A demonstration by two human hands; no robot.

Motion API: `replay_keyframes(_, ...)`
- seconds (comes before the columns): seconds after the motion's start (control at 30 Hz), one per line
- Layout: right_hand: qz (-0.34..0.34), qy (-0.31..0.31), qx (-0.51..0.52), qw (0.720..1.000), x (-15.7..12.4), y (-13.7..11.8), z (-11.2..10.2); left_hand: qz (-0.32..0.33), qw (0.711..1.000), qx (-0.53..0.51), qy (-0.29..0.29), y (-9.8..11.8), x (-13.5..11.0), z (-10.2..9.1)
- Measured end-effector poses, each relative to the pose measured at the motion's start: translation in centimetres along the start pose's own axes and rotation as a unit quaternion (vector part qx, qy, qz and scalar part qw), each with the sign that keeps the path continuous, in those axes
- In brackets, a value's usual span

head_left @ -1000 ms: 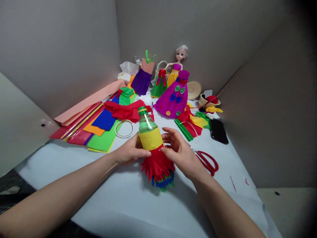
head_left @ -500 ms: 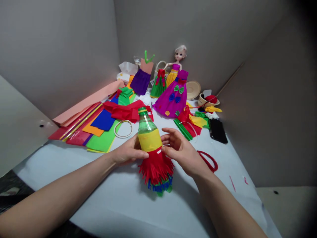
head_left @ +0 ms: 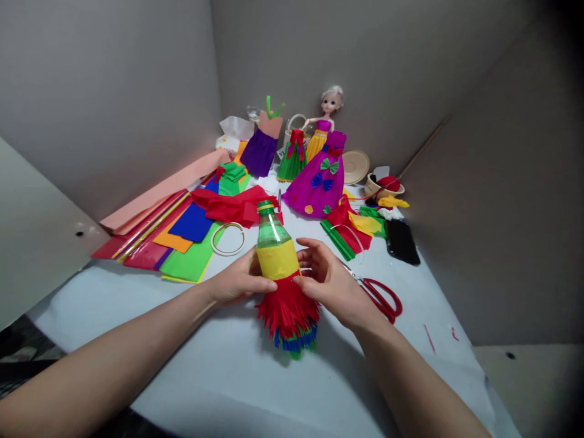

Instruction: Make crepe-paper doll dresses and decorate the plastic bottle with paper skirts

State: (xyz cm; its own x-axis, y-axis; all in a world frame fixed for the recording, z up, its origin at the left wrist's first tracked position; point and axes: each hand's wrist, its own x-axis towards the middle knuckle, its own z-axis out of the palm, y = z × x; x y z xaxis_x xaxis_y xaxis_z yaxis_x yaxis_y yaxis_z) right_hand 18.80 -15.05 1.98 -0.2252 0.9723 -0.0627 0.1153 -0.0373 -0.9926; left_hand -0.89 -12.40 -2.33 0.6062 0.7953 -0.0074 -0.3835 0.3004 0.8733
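Observation:
A green plastic bottle (head_left: 274,230) leans in front of me, its neck pointing away. A yellow band (head_left: 277,260) wraps its middle. Below that hangs a red paper fringe (head_left: 287,310), with blue and green fringe (head_left: 296,344) under it. My left hand (head_left: 241,277) grips the bottle's left side, thumb across the top edge of the red fringe. On the other side, my right hand (head_left: 326,277) presses its thumb at the same edge; its other fingers curl beside the bottle, partly hidden. Red-handled scissors (head_left: 385,298) lie just right of my right hand.
Behind the bottle lie a tape roll (head_left: 227,238), coloured paper sheets (head_left: 189,243) and red crepe paper (head_left: 237,205). A purple paper dress (head_left: 319,182) and a doll (head_left: 329,121) stand at the back. To the right are a phone (head_left: 401,241) and a bowl (head_left: 384,185).
My right thumb now covers the spot where a small white strip showed on the red fringe's edge. More of the scissors shows. The left hand keeps its hold.

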Motion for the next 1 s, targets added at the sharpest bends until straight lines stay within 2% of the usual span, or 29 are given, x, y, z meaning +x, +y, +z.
replay_keyframes(0.23, 0.003, 0.004, -0.016, 1.0, -0.2, -0.2, 0.2, 0.005, 1.0, -0.014, -0.012, 0.1, 0.1, 0.1)
replay_keyframes(0.53, 0.018, -0.019, 0.027, 0.999, -0.1, -0.5, -0.2, -0.001, 0.999, -0.038, -0.035, 0.1, 0.0, 0.0)
replay_keyframes(0.83, 0.041, -0.015, 0.052, 0.998, -0.2, -0.7, -0.3, -0.032, 0.997, -0.052, -0.052, -0.1, -0.1, -1.2)
replay_keyframes(1.0, 0.03, -0.002, 0.035, 0.999, -0.3, -0.5, -0.2, -0.027, 0.998, -0.052, -0.037, 0.3, -0.1, -0.8)
